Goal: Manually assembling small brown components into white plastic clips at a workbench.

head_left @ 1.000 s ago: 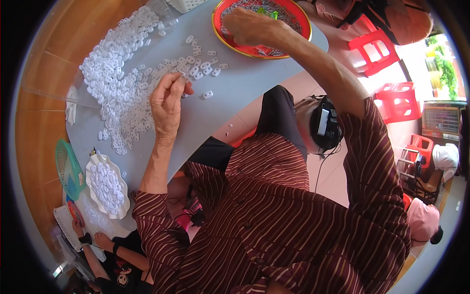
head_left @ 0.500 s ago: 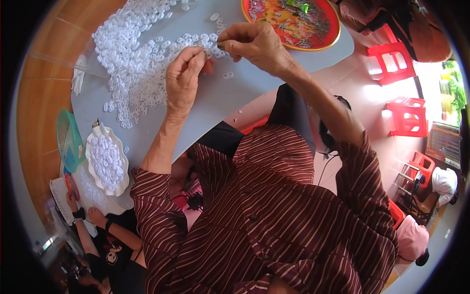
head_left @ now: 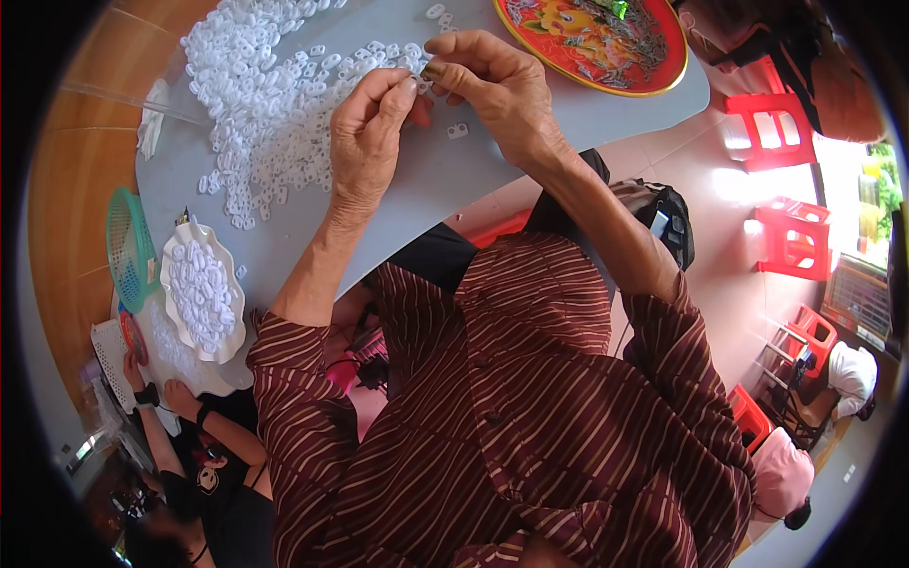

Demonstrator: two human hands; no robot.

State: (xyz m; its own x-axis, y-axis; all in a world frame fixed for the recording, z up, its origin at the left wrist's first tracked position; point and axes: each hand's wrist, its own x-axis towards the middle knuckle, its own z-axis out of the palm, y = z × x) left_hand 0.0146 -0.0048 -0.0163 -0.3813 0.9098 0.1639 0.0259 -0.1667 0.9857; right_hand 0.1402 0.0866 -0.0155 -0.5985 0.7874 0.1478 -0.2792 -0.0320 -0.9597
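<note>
My left hand (head_left: 367,142) and right hand (head_left: 492,90) meet above the grey bench (head_left: 417,199), fingers of both pinching one small white piece (head_left: 423,83) beside the heap of white pieces (head_left: 275,85).

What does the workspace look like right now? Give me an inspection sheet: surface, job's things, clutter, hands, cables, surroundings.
Surface: grey table, bare near the front edge.
Job's things: heap of small white plastic pieces spread at the far left; one loose piece lies by the hands; white scalloped dish filled with the same pieces.
Clutter: red patterned tray at the far right; green mesh basket at the left edge.
Hands: left hand and right hand meet above the table, fingertips pinched on something small; what it is cannot be told.
Cables: nothing seen.
Surroundings: red plastic stools on a pale floor; another person's forearms at the lower left.
</note>
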